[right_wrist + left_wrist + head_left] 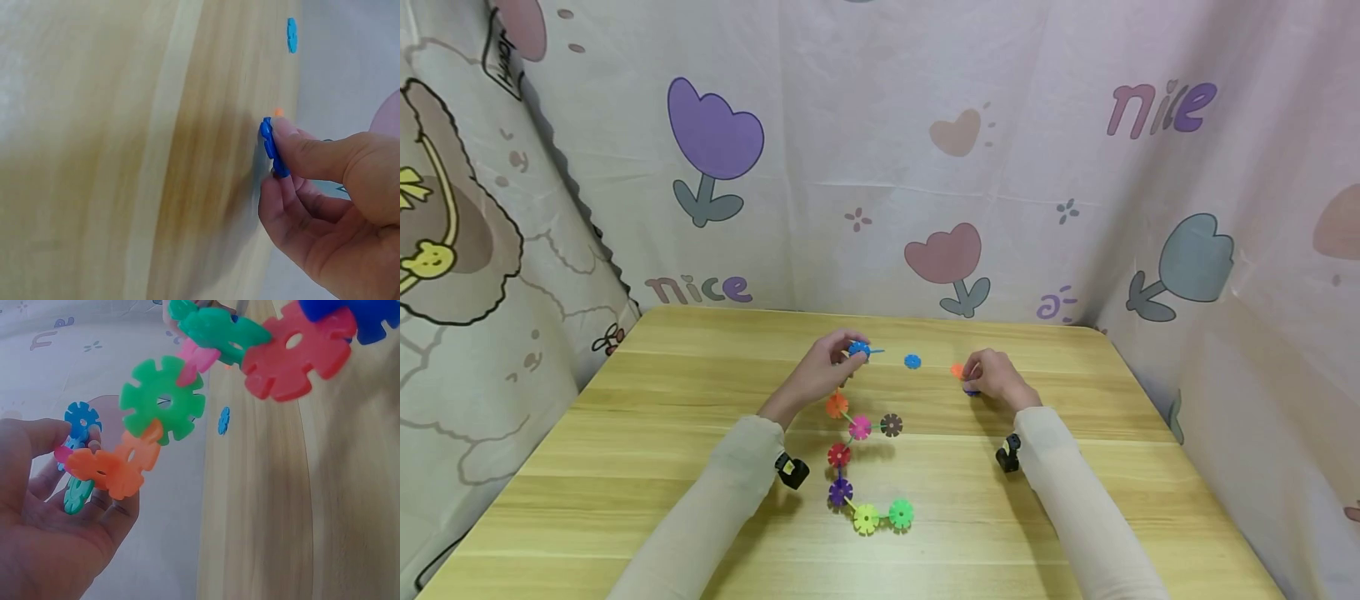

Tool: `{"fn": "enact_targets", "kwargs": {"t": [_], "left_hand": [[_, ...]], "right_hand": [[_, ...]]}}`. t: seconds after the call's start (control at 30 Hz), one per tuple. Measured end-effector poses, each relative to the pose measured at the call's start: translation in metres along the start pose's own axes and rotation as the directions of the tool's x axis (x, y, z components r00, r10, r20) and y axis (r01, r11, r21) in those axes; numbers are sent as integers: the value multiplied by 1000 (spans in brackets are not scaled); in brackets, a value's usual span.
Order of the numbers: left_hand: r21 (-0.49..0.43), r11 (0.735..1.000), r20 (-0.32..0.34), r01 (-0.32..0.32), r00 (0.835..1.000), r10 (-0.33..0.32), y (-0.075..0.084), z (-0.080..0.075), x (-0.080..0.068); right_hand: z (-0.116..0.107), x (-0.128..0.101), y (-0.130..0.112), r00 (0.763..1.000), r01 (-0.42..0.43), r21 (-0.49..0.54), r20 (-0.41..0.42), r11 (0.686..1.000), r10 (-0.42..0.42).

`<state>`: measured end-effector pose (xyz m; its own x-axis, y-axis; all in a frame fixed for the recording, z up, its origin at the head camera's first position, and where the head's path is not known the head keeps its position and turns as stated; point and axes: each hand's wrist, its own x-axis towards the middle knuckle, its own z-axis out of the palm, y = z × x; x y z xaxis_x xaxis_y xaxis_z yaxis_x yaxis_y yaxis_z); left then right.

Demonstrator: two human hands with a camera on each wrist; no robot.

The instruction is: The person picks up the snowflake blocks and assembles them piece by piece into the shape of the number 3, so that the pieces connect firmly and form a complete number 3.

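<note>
My left hand (817,372) holds the upper end of a chain of coloured plastic snowflake discs, with a blue disc (859,348) between thumb and fingers. From there the chain runs down toward the front, through a pink disc (860,428) with a brown disc (891,425) branching off, to a light green disc (901,514). The left wrist view shows green, orange and red discs slotted together. My right hand (996,377) pinches a loose dark blue disc (269,147) between thumb and fingers, close to the tabletop. Just beside it is an orange disc (957,370).
A single light blue disc (912,362) lies on the wooden table (647,400) between the hands, toward the back. Behind the table's far edge hangs a printed curtain (820,167), with more curtain at both sides.
</note>
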<state>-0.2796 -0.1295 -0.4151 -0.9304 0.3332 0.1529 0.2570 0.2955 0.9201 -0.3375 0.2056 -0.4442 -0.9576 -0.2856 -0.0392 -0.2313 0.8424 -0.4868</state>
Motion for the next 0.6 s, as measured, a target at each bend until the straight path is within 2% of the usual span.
{"fn": "enact_targets", "kwargs": {"t": [0.33, 0.6], "left_hand": [[-2, 1000, 1, 0, 1000, 0, -1, 1, 0], [-3, 1000, 4, -10, 1000, 10, 0, 1, 0]], "right_hand": [[-1, 2, -4, 999, 32, 12, -3, 999, -32], [-6, 3, -22, 997, 68, 156, 12, 985, -71]]}}
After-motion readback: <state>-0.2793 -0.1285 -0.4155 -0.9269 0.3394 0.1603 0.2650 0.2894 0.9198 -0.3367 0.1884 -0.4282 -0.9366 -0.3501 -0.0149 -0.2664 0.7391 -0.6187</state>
